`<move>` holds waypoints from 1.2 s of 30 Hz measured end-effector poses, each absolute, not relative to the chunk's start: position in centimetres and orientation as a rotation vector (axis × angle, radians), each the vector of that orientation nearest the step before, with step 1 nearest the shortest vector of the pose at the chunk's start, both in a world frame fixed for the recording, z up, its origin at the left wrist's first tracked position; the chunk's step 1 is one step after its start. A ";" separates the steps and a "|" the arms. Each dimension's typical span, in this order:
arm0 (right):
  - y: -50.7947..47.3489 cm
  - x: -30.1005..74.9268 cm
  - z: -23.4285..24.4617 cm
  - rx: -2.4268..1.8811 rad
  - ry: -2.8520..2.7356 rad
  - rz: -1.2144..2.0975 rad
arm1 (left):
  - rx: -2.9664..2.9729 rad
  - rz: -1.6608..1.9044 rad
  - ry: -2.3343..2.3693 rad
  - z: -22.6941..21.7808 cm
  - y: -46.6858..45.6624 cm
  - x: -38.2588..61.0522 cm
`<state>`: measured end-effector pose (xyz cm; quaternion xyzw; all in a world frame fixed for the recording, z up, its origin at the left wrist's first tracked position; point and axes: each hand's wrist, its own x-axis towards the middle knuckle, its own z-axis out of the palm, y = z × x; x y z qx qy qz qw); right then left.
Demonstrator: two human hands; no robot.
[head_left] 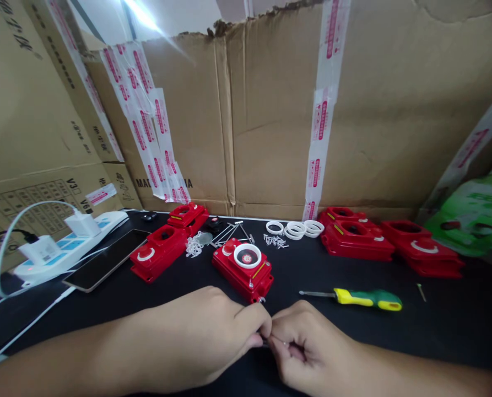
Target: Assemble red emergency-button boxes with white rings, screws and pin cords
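Observation:
My left hand (212,336) and my right hand (307,347) meet at the front centre, fingertips pinched together. A sliver of something small and shiny shows between them, mostly hidden by the fingers. Just beyond stands a red plastic box (243,270) with a white ring (247,256) round its dark window, a red knob and screws at its corners. A small metal piece (261,300) shows at its near end. To the right of my right hand lies a screwdriver (367,299) with a yellow and green handle, its tip pointing left.
More red housings stand at the left (158,251) and right (357,240). White rings (295,230), loose screws (275,241), small white parts (194,244) and metal rods (233,232) lie behind. A phone (107,259), power strip (72,242) and cables occupy the left; a long screw (421,292) lies right. Cardboard walls (270,121) enclose the back.

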<state>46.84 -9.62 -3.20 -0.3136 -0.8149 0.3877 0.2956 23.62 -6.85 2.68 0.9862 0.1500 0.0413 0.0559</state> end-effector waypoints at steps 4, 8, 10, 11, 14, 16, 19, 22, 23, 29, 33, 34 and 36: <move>-9.5 46.8 -3.2 -0.870 -2.160 1.031 | 3.068 0.169 0.462 1.8 -7.2 23.3; -9.5 46.8 -2.9 -0.904 -2.173 0.999 | 3.169 0.069 0.429 1.4 -7.2 23.1; -9.5 46.8 -2.8 -0.914 -2.200 0.986 | 3.174 0.056 0.403 1.4 -7.0 23.2; -9.5 46.8 -2.8 -0.916 -2.214 0.984 | 3.174 0.065 0.388 1.3 -6.8 23.3; -9.4 46.9 -2.8 -0.915 -2.230 0.977 | 3.210 0.127 0.372 1.2 -6.5 23.4; -9.3 46.9 -3.0 -0.915 -2.226 0.971 | 3.246 0.180 0.380 1.2 -6.5 23.5; -9.2 46.9 -3.1 -0.922 -2.220 0.969 | 3.256 0.233 0.384 1.1 -6.4 23.6; -9.3 46.8 -3.0 -0.955 -2.214 0.950 | 3.261 0.350 0.359 0.5 -6.2 23.5; -9.3 46.8 -3.0 -0.972 -2.209 0.938 | 3.242 0.400 0.372 0.2 -6.0 23.5; -9.4 47.1 -2.7 -1.036 -2.155 0.909 | 2.704 0.167 0.531 1.6 -5.0 22.9; -9.5 47.2 -2.4 -0.985 -2.102 0.972 | 2.464 0.003 0.472 4.4 -5.0 22.7; -9.6 47.3 -2.3 -0.972 -2.086 0.985 | 2.420 -0.013 0.451 4.7 -4.9 22.7; -9.6 47.3 -2.3 -0.952 -2.059 1.001 | 2.348 -0.036 0.407 4.9 -4.8 22.9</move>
